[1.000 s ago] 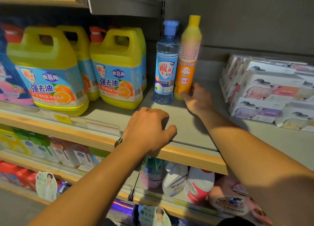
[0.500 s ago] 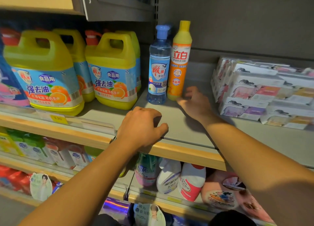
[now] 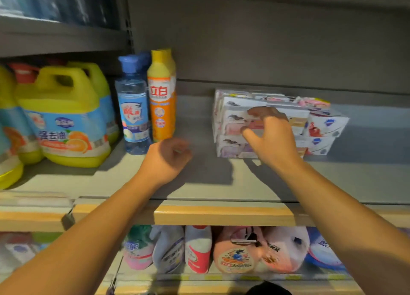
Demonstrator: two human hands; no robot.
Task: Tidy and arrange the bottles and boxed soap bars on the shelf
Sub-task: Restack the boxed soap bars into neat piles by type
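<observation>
Two grey shelves (image 3: 199,183), wood-edged.

Yellow jugs (image 3: 66,117) stand left; pink pouches (image 3: 261,250) below.

Grey back panel (image 3: 277,39) behind grey shelf (image 3: 210,183); wood-coloured front edge (image 3: 224,216). Dim light, upper shelf (image 3: 62,37) far left.

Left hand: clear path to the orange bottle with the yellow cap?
Probably yes. The left hand hovers empty over bare shelf just in front of the orange bottle with the yellow cap; nothing stands between them.
</observation>
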